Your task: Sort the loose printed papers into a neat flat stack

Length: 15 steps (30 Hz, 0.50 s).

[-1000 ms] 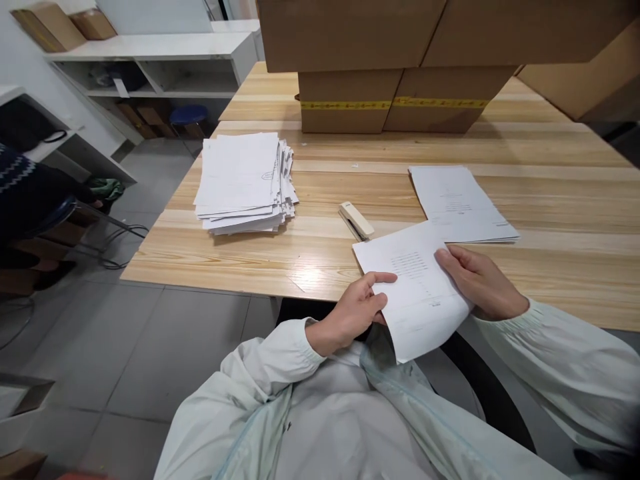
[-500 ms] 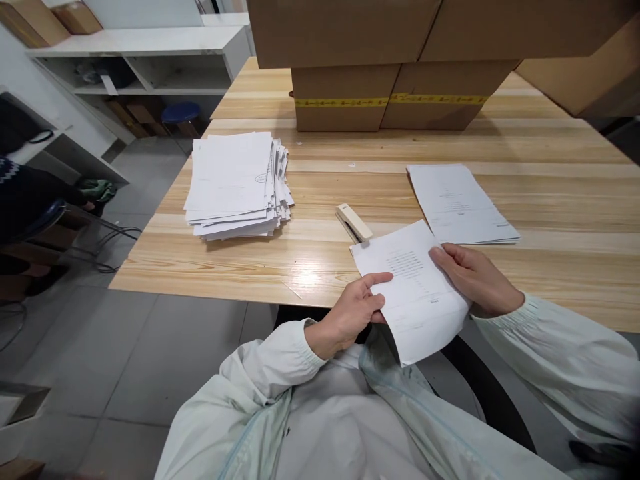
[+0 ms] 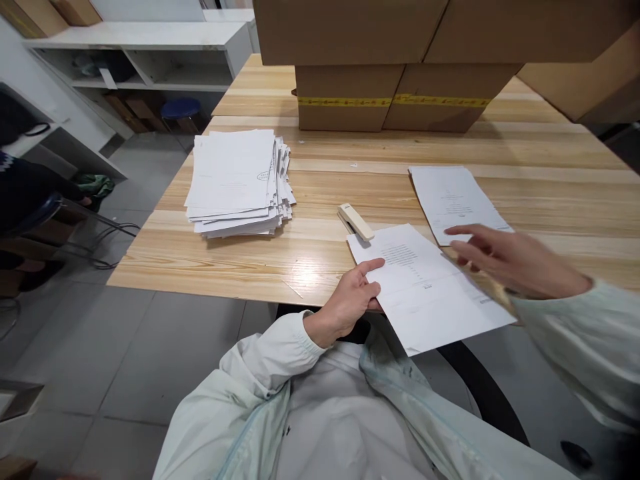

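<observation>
Slantwise, held sheet (image 3: 431,293) lengthwise toward lower right

Grey tiles cover the floor (image 3: 125,360). Past the wooden table (image 3: 240,267), at left, stand a white shelf (image 3: 175,33), a blue stool (image 3: 181,108) and a pale wall (image 3: 30,73). Light glares off the table.

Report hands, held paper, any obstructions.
Left hand gripping white rectangular paper. Right hand empty, near thin white paper pile. Cream oblong stapler at paper's corner.
</observation>
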Available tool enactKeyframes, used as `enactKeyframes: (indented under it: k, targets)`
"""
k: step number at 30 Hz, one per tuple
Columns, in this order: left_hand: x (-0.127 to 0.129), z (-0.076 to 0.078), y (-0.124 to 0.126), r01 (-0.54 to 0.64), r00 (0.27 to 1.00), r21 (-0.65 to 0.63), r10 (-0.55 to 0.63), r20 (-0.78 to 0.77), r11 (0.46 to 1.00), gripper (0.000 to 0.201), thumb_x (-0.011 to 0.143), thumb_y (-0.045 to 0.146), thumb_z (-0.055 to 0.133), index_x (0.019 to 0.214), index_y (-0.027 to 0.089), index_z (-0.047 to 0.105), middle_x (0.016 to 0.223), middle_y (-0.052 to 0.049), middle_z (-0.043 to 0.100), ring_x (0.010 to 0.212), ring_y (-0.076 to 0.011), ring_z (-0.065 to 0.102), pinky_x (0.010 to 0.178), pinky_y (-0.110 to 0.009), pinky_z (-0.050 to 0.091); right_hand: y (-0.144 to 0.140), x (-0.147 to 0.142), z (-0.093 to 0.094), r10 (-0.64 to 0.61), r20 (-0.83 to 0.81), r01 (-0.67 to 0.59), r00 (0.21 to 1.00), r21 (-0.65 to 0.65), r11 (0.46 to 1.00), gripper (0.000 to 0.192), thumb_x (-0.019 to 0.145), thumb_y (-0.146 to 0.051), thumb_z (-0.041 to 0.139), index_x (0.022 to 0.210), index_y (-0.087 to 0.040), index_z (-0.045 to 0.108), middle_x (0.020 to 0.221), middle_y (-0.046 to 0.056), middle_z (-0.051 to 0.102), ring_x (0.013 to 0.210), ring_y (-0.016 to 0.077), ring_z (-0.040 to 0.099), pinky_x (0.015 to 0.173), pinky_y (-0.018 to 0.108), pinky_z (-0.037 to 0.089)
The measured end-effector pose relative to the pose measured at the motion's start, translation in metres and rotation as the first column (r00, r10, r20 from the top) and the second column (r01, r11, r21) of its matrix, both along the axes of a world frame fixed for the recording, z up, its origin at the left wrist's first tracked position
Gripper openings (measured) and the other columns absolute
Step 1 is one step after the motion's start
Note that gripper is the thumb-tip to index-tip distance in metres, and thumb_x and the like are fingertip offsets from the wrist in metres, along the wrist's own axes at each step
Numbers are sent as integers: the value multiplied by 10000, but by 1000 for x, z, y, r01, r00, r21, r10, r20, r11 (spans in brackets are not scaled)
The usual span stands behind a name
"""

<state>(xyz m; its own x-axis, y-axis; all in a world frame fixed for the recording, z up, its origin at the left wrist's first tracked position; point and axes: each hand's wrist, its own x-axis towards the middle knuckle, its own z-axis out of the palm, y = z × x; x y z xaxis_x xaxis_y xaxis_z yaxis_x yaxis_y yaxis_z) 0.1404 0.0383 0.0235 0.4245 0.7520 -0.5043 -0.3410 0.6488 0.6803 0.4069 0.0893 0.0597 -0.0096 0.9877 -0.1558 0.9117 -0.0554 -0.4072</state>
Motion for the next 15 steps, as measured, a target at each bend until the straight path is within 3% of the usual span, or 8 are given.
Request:
enactKeyframes:
  k: [1, 4, 7, 9, 11, 15]
  targets:
    - [-1, 0, 1, 9, 1000, 4, -9, -1, 1000, 636, 829, 1, 474, 1460, 66, 429, 667, 57, 586, 519, -61, 511, 590, -204, 486, 5, 8, 14, 27, 118, -29, 993, 13, 999, 366, 913, -541, 625, 1166, -286, 693, 715, 34, 715, 571, 167, 570, 589, 366, 382]
    - [-2, 0, 4, 29, 1000, 22, -29, 2, 999, 653, 810, 9, 470, 1459, 69, 423, 577, 104, 489, 429, -44, 406, 520, -185, 424, 21, 13, 52, 83, 332, -163, 940, 221, 962, 460, 928, -664, 515, 1177, -322, 695, 689, 18, 681, 510, 125, 477, 569, 366, 325]
    - [-2, -1, 3, 18, 1000, 18, -18, -4, 1000, 669, 777, 33, 507, 1440, 93, 442, 631, 86, 536, 464, -48, 463, 546, -191, 453, 39, -24, 64, 300, 344, -428, 890, 400, 810, 503, 998, -634, 376, 1180, -290, 696, 781, 40, 698, 602, 141, 524, 617, 363, 356]
    - [-1, -2, 2, 6, 1000, 19, -6, -8, 1000, 676, 762, 44, 529, 1431, 99, 454, 657, 73, 558, 496, -54, 501, 565, -197, 471, 54, -67, 53, 454, 303, -545, 838, 498, 674, 482, 1048, -511, 317, 1180, -233, 688, 988, 90, 730, 819, 196, 618, 714, 371, 423]
    - [1, -3, 2, 5, 1000, 32, -4, -24, 999, 675, 753, 43, 531, 1424, 87, 463, 632, 77, 539, 500, -60, 503, 571, -201, 480, 72, -112, 30, 540, 293, -603, 789, 535, 591, 430, 1048, -405, 337, 1179, -174, 676, 1098, 133, 718, 985, 261, 622, 804, 409, 460]
    - [1, -6, 5, 8, 997, 38, -5, -74, 999, 677, 733, 24, 519, 1406, 82, 476, 599, 91, 493, 475, -54, 476, 560, -192, 479, 103, -175, -22, 608, 239, -617, 757, 567, 546, 396, 1045, -333, 338, 1223, -163, 648, 1179, 142, 690, 1097, 284, 562, 972, 460, 443]
